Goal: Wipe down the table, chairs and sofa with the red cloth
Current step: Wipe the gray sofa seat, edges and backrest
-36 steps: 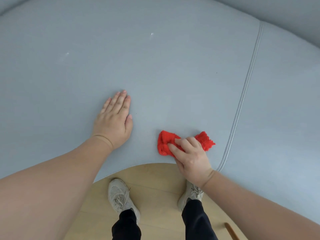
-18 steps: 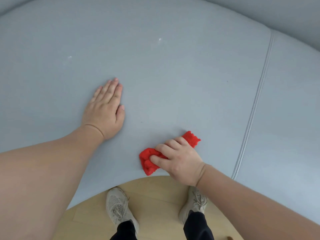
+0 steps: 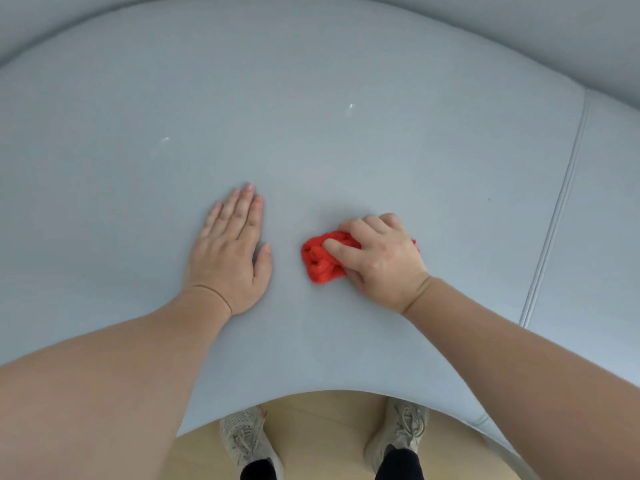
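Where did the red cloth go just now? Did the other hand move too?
The right hand slid the red cloth away from the front edge of the sofa, deeper onto the seat and farther from the seam. The cloth is now level with the left hand and looks more bunched up. The right hand grips it as before. The left hand stayed flat on the sofa.

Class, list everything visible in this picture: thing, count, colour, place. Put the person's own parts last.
sofa: one, pale grey-blue, fills most of the view
piped seam: one, grey-blue, down the sofa at right
flecks: two, white, on the sofa beyond the hands
red cloth: one, red, bunched on the sofa
floor: one, pale wood, bottom centre
shoes: two, light grey, on the floor
left hand: one, flat on the sofa
right hand: one, gripping the red cloth
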`<action>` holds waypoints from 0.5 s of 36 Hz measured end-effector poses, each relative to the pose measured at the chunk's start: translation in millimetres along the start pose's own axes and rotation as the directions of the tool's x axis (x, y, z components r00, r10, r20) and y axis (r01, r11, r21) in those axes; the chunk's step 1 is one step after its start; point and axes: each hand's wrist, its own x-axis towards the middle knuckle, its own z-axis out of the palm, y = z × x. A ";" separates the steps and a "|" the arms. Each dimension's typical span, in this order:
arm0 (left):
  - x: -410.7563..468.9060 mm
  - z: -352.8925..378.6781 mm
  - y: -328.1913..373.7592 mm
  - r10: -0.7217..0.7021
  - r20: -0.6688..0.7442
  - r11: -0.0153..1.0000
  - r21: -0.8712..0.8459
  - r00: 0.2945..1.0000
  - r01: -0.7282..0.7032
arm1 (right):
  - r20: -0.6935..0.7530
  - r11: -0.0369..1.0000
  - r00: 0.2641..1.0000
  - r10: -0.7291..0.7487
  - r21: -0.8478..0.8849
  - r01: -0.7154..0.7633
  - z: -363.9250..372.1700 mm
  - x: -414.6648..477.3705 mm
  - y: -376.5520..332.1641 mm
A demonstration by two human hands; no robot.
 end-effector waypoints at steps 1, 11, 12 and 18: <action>-0.3 0.4 0.0 0.005 0.001 1.000 0.000 1.000 -0.005 | -0.001 1.000 1.000 0.000 -0.010 0.000 -1.2 4.0 5.9; 0.8 4.8 -5.2 0.031 0.012 0.999 -0.013 0.999 -0.031 | -0.119 0.985 0.983 0.140 -0.081 -0.150 -1.9 56.1 55.9; 0.9 5.1 -5.7 0.032 0.011 0.999 -0.015 0.999 -0.032 | -0.114 0.987 0.984 0.135 -0.076 -0.144 -1.5 55.9 56.9; 3.0 6.3 -6.9 0.033 0.004 0.999 -0.034 0.999 -0.032 | -0.151 0.972 0.967 0.205 -0.087 -0.219 -4.0 71.5 79.2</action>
